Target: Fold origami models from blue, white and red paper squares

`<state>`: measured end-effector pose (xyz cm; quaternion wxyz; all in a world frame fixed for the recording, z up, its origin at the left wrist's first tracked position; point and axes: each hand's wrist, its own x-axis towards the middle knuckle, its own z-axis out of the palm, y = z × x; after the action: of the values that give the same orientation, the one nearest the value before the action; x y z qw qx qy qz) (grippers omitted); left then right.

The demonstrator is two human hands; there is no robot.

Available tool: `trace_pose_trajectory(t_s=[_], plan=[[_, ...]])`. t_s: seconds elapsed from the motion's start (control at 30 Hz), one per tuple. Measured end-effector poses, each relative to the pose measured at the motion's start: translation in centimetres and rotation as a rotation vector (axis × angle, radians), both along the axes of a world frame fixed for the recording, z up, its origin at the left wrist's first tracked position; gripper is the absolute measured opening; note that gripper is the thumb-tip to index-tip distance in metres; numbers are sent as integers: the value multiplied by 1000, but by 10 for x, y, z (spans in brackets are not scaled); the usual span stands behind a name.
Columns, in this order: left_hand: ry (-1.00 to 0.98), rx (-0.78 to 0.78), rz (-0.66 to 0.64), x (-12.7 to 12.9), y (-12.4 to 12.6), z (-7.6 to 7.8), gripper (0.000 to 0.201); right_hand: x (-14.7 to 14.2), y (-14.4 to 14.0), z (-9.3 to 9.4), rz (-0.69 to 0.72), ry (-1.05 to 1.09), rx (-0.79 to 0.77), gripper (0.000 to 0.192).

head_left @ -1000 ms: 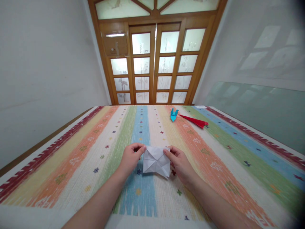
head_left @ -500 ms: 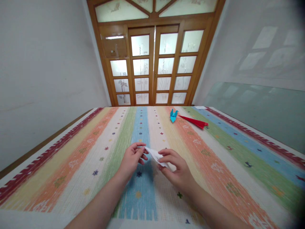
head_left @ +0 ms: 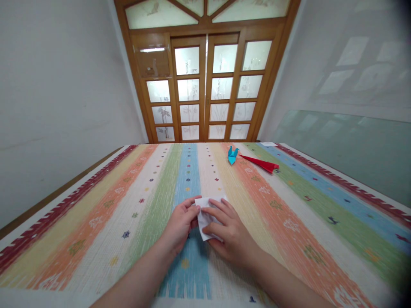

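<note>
A folded white paper (head_left: 205, 214) lies flat on the striped cloth (head_left: 135, 201) near the front middle. My left hand (head_left: 181, 224) pinches its left edge with thumb and fingers. My right hand (head_left: 227, 233) lies flat over the paper's right part, fingers spread and pressing it down, and hides most of it.
A small blue folded paper figure (head_left: 231, 155) and a red folded paper cone (head_left: 260, 163) lie at the far side of the cloth. Beyond the table stands a wooden glazed door (head_left: 205, 85). White walls close in on both sides.
The paper was held up facing me, then tipped edge-on, and now lies flat on the cloth. My right hand has moved from its right edge onto its top.
</note>
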<state>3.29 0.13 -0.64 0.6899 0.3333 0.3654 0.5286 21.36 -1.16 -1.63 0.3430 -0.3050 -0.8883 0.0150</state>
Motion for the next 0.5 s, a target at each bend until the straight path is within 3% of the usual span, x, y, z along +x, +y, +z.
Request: trace_pose_trajectory(t_s=[0.1, 0.13, 0.27, 0.37, 0.5], plan=[[92, -6, 36, -2, 5, -9, 52, 2, -4, 7, 59, -62, -21, 11], [123, -6, 57, -4, 8, -11, 51, 4, -4, 10, 84, -58, -26, 16], [235, -24, 102, -18, 22, -16, 46, 20, 6, 17, 42, 194, -106, 23], [295, -100, 13, -25, 28, -16, 48, 28, 20, 12, -53, 471, -286, 34], [334, -138, -124, -26, 28, -16, 50, 27, 31, 1, 9, 573, -647, 61]])
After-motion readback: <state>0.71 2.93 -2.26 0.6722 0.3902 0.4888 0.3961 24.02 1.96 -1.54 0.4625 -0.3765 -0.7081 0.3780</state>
